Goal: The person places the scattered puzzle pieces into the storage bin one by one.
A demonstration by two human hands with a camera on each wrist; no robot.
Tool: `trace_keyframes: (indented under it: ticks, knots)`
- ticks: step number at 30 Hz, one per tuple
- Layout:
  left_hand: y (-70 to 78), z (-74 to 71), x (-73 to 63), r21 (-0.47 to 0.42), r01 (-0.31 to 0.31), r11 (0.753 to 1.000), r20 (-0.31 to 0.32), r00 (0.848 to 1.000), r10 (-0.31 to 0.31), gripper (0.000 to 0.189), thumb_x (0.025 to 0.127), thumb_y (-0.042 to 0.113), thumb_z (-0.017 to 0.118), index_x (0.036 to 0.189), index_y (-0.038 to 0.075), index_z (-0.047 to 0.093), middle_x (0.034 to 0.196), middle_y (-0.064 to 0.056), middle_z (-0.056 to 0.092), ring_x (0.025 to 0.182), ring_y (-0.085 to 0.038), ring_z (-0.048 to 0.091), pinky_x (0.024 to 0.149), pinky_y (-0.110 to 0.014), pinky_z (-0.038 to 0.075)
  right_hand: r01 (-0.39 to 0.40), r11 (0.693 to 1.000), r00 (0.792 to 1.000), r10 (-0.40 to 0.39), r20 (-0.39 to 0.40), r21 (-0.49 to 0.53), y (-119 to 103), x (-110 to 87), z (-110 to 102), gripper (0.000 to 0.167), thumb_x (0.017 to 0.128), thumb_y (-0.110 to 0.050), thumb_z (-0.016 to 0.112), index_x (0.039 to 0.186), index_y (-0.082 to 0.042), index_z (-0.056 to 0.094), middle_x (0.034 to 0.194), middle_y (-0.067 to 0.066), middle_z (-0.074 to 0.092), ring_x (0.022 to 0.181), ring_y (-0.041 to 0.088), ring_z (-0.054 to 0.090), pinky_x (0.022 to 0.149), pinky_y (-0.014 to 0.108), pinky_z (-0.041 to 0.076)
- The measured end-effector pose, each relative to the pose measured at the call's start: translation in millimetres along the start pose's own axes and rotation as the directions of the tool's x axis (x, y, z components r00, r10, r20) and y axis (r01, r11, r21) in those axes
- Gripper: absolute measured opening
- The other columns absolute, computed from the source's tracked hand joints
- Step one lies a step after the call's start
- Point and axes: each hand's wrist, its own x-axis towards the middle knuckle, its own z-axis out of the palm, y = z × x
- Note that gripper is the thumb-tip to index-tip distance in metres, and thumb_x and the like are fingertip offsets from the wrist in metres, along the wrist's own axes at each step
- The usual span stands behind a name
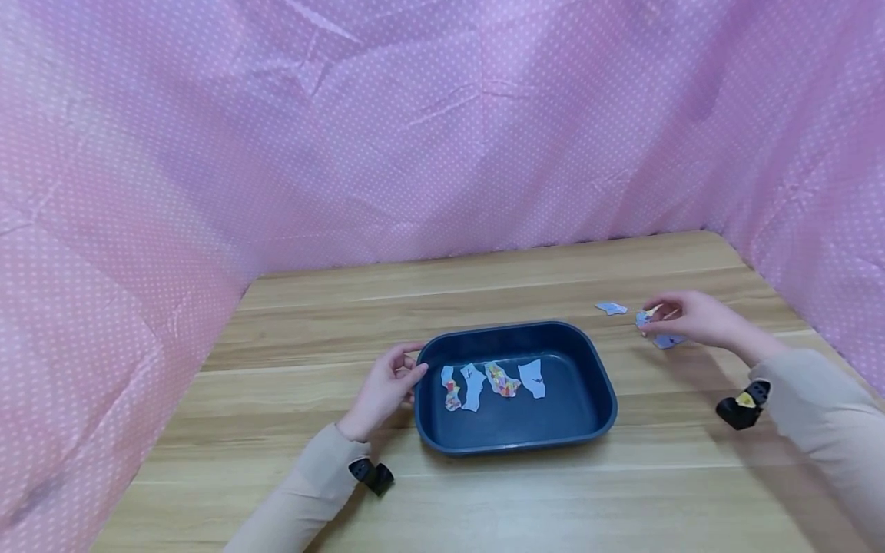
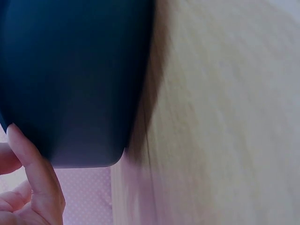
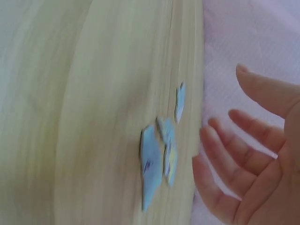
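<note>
My left hand (image 1: 384,384) grips the left rim of a dark blue rectangular tray (image 1: 567,415), thumb at the rim and fingers outside. The left wrist view shows the tray's outer wall (image 2: 84,84) beside the thumb (image 2: 30,159). Inside the tray lie several torn paper pieces in a row, some white like the right-hand piece (image 1: 532,379), some colourfully printed like this piece (image 1: 502,380). My right hand (image 1: 700,316) hovers over a few more pieces on the table, fingers spread and apart from them in the right wrist view. Nearest is a bluish piece (image 3: 151,164) beside a yellow-marked piece (image 3: 169,157).
A separate small paper piece (image 1: 611,308) lies on the table beyond the tray's back right corner. The wooden table (image 1: 311,322) is bordered by a pink dotted cloth (image 1: 442,153) at the back and sides. Black wrist cameras sit on both sleeves.
</note>
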Motion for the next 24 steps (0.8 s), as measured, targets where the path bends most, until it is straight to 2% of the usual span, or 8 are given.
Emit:
trace_keyframes:
  ticks: [3, 6, 14, 20, 24]
  knots:
    - [0.0, 0.1, 0.1, 0.001, 0.002, 1.0, -0.002, 1.0, -0.002, 0.039, 0.093, 0.007, 0.059, 0.131, 0.012, 0.053, 0.088, -0.011, 0.056, 0.059, -0.015, 0.055, 0.057, -0.025, 0.053, -0.046, 0.999, 0.999, 0.046, -0.006, -0.027, 11, -2.4, -3, 0.055, 0.087, -0.032, 0.067, 0.12, 0.01, 0.054, 0.099, 0.019, 0.067, 0.092, 0.032, 0.063, 0.073, 0.037, 0.05]
    - [-0.5, 0.2, 0.1, 0.008, 0.001, 1.0, -0.001, 1.0, -0.001, 0.039, 0.093, 0.007, 0.059, 0.131, 0.011, 0.053, 0.089, -0.011, 0.056, 0.059, -0.015, 0.055, 0.057, -0.025, 0.053, -0.086, 0.995, 0.996, 0.085, -0.022, -0.052, 21, -4.1, -5, 0.062, 0.086, -0.036, 0.067, 0.121, 0.012, 0.052, 0.102, 0.027, 0.064, 0.096, 0.04, 0.061, 0.075, 0.042, 0.05]
    - [-0.7, 1.0, 0.8, 0.011, -0.009, 1.0, -0.003, 1.0, 0.009, 0.038, 0.093, 0.007, 0.059, 0.13, 0.011, 0.054, 0.088, -0.011, 0.056, 0.058, -0.015, 0.055, 0.056, -0.024, 0.053, -0.14, 0.986, 0.99, 0.138, -0.032, -0.095, 42, -6.0, -4, 0.073, 0.084, -0.042, 0.068, 0.122, 0.016, 0.045, 0.107, 0.038, 0.058, 0.098, 0.05, 0.056, 0.078, 0.052, 0.048]
    - [-0.6, 1.6, 1.3, 0.017, -0.009, 1.0, -0.002, 1.0, 0.009, 0.039, 0.093, 0.007, 0.059, 0.13, 0.011, 0.054, 0.088, -0.011, 0.056, 0.058, -0.015, 0.055, 0.056, -0.025, 0.053, -0.207, 0.977, 0.978, 0.208, 0.015, -0.05, 49, -9.8, 2, 0.085, 0.084, -0.049, 0.066, 0.128, 0.017, 0.036, 0.12, 0.045, 0.046, 0.11, 0.057, 0.046, 0.087, 0.06, 0.041]
    - [-0.8, 1.5, 1.7, 0.017, -0.013, 1.0, -0.005, 1.0, 0.013, 0.039, 0.093, 0.006, 0.059, 0.131, 0.011, 0.053, 0.087, -0.009, 0.055, 0.058, -0.015, 0.055, 0.055, -0.025, 0.053, -0.223, 0.974, 0.975, 0.223, 0.001, -0.03, 48, -8.1, 7, 0.091, 0.081, -0.053, 0.067, 0.129, 0.017, 0.034, 0.125, 0.045, 0.041, 0.113, 0.056, 0.042, 0.091, 0.061, 0.038]
